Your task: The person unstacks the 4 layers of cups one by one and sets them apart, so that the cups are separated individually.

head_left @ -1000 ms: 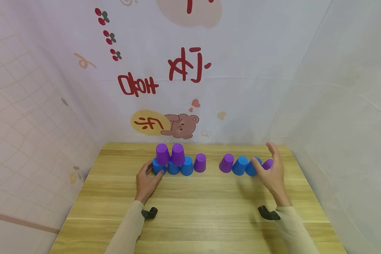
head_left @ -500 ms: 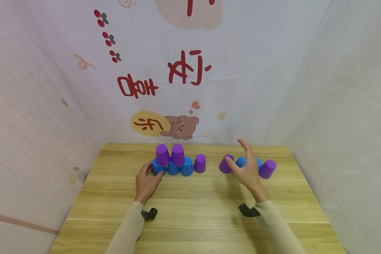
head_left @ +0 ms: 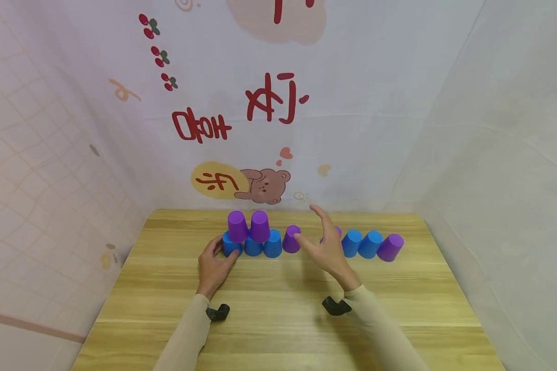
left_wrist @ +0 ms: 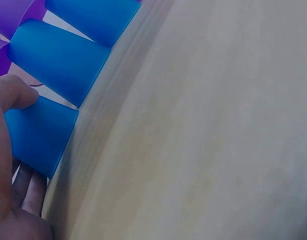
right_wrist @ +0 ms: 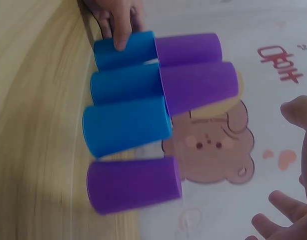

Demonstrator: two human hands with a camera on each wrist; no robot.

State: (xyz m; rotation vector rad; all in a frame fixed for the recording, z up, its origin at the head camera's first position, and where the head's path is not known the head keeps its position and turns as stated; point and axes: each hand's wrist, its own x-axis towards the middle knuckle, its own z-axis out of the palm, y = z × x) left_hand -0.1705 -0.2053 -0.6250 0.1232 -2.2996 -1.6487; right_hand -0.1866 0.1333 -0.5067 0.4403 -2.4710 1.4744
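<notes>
My left hand grips the leftmost blue cup, thumb on its near side and fingers behind. Two more upside-down blue cups stand beside it in a row. On top of these rest two purple cups, side by side. Just right of the row, a single purple cup stands on the table. Over to its right hovers my right hand, thumb and fingers spread, holding nothing. In the right wrist view that lone purple cup shows with a gap between it and the hand.
Farther right, two blue cups and a purple cup stand upside down. Another purple cup is mostly hidden behind my right hand. A printed cloth wall rises behind the wooden table.
My right hand has moved left, from the right end of the right row to near the lone purple cup. My left hand stays on its blue cup, and the cups stay put.
</notes>
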